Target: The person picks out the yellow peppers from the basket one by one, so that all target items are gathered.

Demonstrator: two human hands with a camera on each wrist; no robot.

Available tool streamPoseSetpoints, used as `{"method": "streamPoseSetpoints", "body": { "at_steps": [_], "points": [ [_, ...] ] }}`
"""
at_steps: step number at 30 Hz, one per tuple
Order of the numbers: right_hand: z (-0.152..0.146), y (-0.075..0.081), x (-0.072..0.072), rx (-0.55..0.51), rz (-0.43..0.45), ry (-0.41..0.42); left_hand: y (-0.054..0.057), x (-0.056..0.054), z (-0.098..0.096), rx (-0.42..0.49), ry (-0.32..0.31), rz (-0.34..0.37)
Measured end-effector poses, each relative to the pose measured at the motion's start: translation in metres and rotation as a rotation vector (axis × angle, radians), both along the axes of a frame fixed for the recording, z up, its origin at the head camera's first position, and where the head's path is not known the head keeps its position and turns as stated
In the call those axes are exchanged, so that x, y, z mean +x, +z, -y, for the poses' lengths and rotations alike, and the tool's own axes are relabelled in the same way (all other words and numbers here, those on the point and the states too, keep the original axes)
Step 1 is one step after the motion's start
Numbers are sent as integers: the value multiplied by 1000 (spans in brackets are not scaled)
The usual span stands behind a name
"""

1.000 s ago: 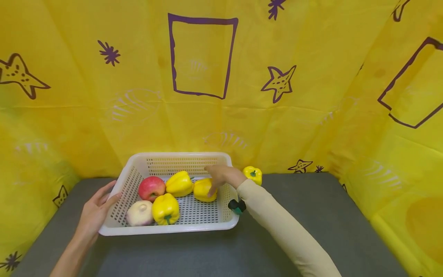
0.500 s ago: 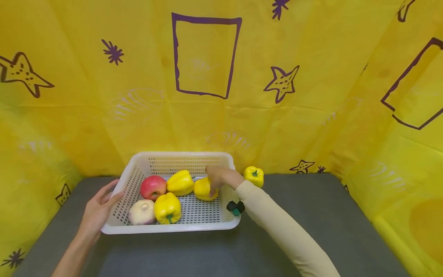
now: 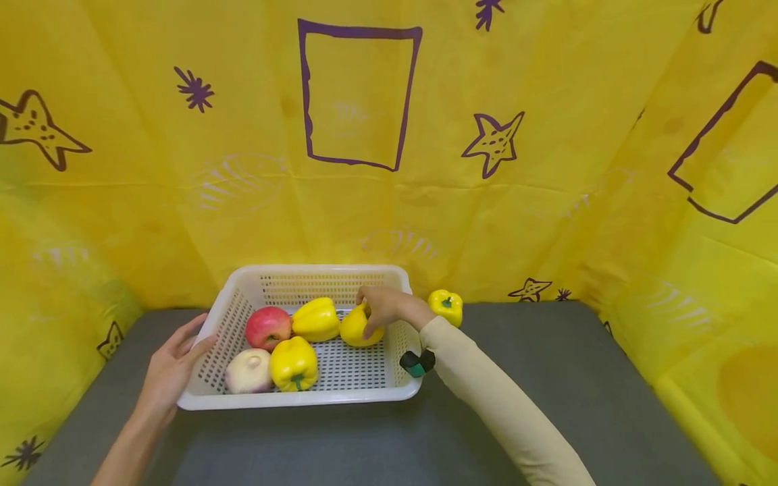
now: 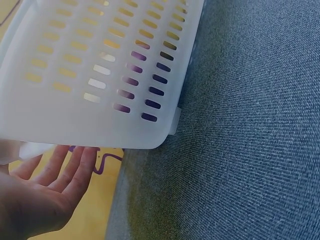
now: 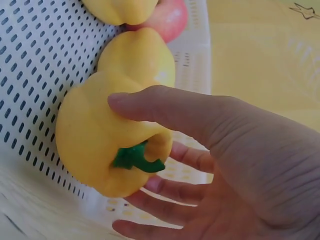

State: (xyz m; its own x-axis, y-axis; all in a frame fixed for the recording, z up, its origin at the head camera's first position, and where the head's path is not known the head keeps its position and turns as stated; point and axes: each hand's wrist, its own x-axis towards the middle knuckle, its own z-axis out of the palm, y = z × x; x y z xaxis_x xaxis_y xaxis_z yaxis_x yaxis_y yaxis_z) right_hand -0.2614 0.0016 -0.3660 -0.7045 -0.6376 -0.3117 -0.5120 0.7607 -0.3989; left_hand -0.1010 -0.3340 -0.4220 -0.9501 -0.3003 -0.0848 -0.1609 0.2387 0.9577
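A white plastic basket (image 3: 286, 399) stands on the dark table, tilted a little askew. My left hand (image 3: 170, 370) grips its left rim, thumb over the edge and fingers against the outside, as the left wrist view shows. Inside, my right hand (image 3: 389, 307) holds a yellow bell pepper (image 5: 95, 145) near the right end. Its thumb lies across the pepper's top, and the other fingers reach round the far side by the green stem (image 5: 137, 157). Beside it lie two more yellow bell peppers (image 3: 316, 320), a red apple (image 3: 267, 328) and a whitish-purple turnip-like vegetable (image 3: 248, 371).
Another yellow bell pepper (image 3: 446, 307) sits outside the basket, behind the right forearm. A yellow cloth (image 3: 365, 216) with purple drawings hangs at the back and sides. The dark table (image 3: 547, 378) extends right and in front of the basket.
The pepper under my right hand has turned and shifted slightly back, with the hand lifting a little. The left hand and the basket stay about where they were.
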Motion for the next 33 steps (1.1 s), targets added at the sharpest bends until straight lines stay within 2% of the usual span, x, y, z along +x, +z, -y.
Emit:
{"method": "streamPoseSetpoints", "body": {
  "at_steps": [11, 18, 26, 33],
  "points": [
    [-7, 5, 3, -25, -128, 77, -1, 0, 0, 9, -7, -3],
    [-16, 6, 4, -128, -173, 35, -2, 0, 0, -11, 2, 7],
    [-32, 4, 7, -300, -260, 22, -2, 1, 1, -17, 3, 10],
    [-46, 7, 16, -366, -285, 1, -2, 0, 0, -2, 8, 10]
  ]
}}
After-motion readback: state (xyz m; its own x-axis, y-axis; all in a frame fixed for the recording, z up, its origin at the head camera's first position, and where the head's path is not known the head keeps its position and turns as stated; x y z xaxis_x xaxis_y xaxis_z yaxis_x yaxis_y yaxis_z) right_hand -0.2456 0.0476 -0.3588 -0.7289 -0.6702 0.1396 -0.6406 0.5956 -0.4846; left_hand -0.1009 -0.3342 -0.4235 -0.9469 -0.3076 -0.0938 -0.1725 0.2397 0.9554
